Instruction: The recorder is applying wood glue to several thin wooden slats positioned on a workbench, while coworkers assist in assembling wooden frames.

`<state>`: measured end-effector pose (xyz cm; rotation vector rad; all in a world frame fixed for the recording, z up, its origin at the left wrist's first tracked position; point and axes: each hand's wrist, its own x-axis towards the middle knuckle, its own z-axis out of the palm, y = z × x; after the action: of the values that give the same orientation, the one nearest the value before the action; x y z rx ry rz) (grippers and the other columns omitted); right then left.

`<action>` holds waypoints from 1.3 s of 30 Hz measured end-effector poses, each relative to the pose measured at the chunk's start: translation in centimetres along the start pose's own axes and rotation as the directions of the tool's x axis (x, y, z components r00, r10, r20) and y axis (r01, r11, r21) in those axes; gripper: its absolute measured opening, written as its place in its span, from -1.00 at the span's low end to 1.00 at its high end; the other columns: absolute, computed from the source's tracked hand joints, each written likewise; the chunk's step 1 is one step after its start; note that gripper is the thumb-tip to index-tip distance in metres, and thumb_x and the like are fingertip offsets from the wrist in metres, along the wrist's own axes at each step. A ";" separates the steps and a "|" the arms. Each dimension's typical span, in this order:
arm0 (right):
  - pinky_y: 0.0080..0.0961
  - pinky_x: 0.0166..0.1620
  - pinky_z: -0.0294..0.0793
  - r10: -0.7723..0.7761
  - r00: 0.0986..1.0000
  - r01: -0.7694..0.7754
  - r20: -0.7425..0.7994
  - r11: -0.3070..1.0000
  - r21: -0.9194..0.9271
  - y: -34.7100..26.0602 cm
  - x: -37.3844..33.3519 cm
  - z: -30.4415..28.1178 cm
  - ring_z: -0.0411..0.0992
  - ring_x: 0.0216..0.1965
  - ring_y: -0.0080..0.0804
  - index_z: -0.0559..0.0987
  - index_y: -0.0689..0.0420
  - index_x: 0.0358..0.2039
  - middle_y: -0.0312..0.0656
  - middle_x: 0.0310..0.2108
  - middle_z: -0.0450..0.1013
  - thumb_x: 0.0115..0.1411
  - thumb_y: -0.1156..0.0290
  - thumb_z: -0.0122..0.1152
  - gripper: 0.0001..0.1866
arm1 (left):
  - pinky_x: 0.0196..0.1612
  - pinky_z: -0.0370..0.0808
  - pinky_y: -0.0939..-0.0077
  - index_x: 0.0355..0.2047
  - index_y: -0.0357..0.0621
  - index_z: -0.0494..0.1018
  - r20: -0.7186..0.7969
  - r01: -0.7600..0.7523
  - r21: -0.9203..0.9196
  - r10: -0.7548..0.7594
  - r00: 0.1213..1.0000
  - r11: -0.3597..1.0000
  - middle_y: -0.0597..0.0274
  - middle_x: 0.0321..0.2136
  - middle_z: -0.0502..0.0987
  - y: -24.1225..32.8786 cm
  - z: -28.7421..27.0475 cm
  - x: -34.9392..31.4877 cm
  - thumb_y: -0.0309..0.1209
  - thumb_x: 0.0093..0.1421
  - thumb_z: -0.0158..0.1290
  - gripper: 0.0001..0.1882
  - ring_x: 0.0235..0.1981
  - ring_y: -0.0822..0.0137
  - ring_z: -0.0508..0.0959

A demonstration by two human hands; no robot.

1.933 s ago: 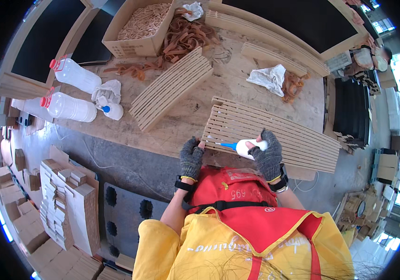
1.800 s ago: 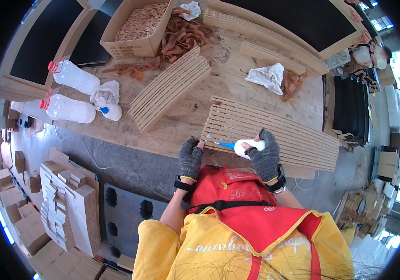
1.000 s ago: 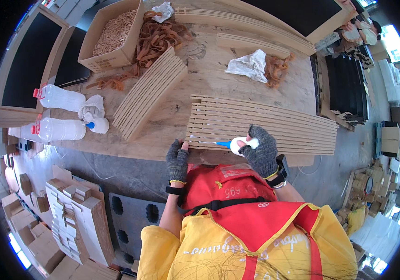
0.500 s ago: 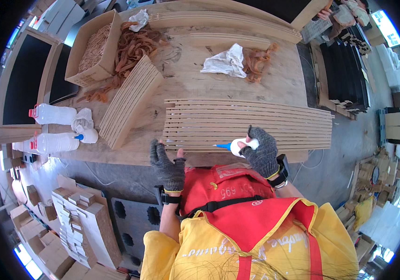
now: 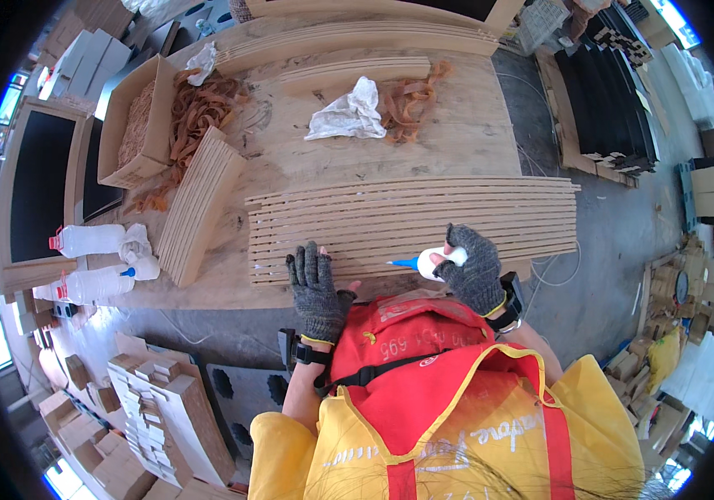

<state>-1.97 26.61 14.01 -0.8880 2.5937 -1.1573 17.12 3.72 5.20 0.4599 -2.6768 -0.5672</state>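
Observation:
A wide row of narrow wooden strips (image 5: 407, 218) lies side by side along the near edge of the table, with thin gaps between them. My right hand (image 5: 477, 271), in a grey fingerless glove, grips a white squeeze bottle (image 5: 430, 263), probably glue. Its blue nozzle points left over the nearest strips. My left hand (image 5: 317, 292), gloved alike, has its fingers stretched out over the front strips near their left end; nothing is held in it. White specks show in some gaps toward the left.
A second stack of strips (image 5: 200, 208) stands slanted at the left. Beyond it are a carton of shavings (image 5: 152, 125), brown bands (image 5: 207, 108) and plastic jugs (image 5: 94, 240). A white cloth (image 5: 347, 115) lies farther back. Black panels (image 5: 603, 108) are piled off the table's right side.
My left hand has shifted right from the strips' left corner onto the front strips. The bottle in my right hand has moved right along them. The whole view has swung slightly.

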 end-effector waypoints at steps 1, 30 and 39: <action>-0.20 -0.29 0.48 0.002 1.000 -0.002 -0.004 1.000 0.001 0.5 0.0 -0.5 0.51 -0.39 -0.03 0.56 0.11 -0.29 -0.14 -0.45 0.49 -0.02 0.33 0.54 -0.67 | 0.46 0.01 -0.28 0.40 -0.12 0.11 0.001 -0.004 0.001 0.004 1.000 1.000 -0.17 0.39 0.18 0.3 0.4 0.1 -0.13 -0.05 0.44 0.08 0.43 -0.21 0.14; -0.22 -0.17 0.53 0.090 0.993 -0.085 -0.073 0.994 0.068 17.3 -3.4 -17.9 0.57 -0.27 -0.04 0.58 0.18 -0.24 -0.04 -0.35 0.54 -0.03 0.43 0.51 -0.66 | 0.43 0.09 -0.26 0.38 -0.12 0.17 0.059 -0.048 0.112 0.042 0.997 0.993 -0.15 0.34 0.25 13.8 9.2 0.9 -0.10 0.09 0.33 -0.07 0.39 -0.23 0.20; -0.24 -0.13 0.52 0.115 0.989 -0.115 -0.097 0.993 0.005 21.5 -4.7 -22.9 0.56 -0.24 -0.11 0.57 0.16 -0.21 -0.08 -0.32 0.54 -0.03 0.48 0.52 -0.64 | 0.42 0.13 -0.20 0.36 -0.18 0.20 0.026 -0.008 0.168 0.004 1.000 0.986 -0.16 0.32 0.29 15.1 9.7 1.0 -0.27 0.02 0.39 -0.07 0.36 -0.24 0.24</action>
<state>-16.43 54.82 13.78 -0.6882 2.6818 -1.1965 8.68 19.58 3.88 0.4938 -2.7618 -0.3485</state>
